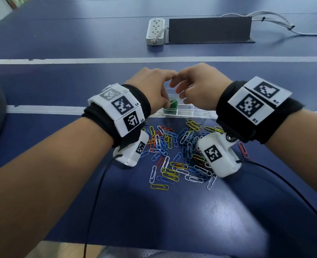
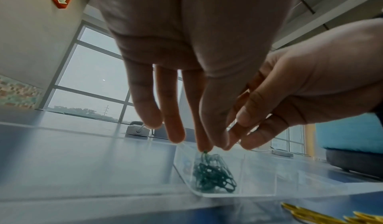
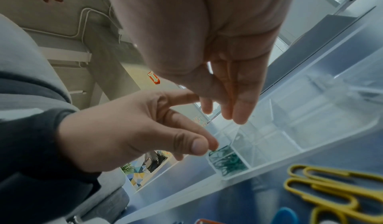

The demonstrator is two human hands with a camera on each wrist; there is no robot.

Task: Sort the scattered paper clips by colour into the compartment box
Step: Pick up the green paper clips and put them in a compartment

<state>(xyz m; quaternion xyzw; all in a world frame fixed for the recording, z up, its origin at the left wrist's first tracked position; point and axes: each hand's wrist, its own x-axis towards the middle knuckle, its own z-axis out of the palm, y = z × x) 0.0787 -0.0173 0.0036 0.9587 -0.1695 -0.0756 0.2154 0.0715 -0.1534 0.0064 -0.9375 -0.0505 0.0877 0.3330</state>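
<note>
Nearest the person, a loose heap of paper clips (image 1: 178, 151) lies on the blue table (image 1: 60, 86): blue, white, yellow, red and orange, overlapping one another. Several yellow clips (image 3: 323, 188) show large in the right wrist view, just short of the box's near wall.

Beyond the heap stands the clear compartment box (image 1: 189, 110) (transparent plastic, with internal dividers). Its near-left compartment holds a bundle of green paper clips (image 1: 173, 105); the neighbouring compartments that can be seen through the walls show no clips.

Above that compartment both hands meet. The left hand (image 1: 152, 88) pinches one green clip (image 2: 205, 153) between thumb and a fingertip, directly over the green bundle; its remaining fingers (image 2: 147, 106) hang straight down. The right hand (image 1: 198, 88) hovers just beside it, its fingers lightly curled in the head view; whether it holds anything cannot be told.

Farther back on the table lie a white power strip (image 1: 155, 31) and, touching its right side, a dark upright panel (image 1: 209, 29), with white cables (image 1: 276, 19) trailing off to the right.
</note>
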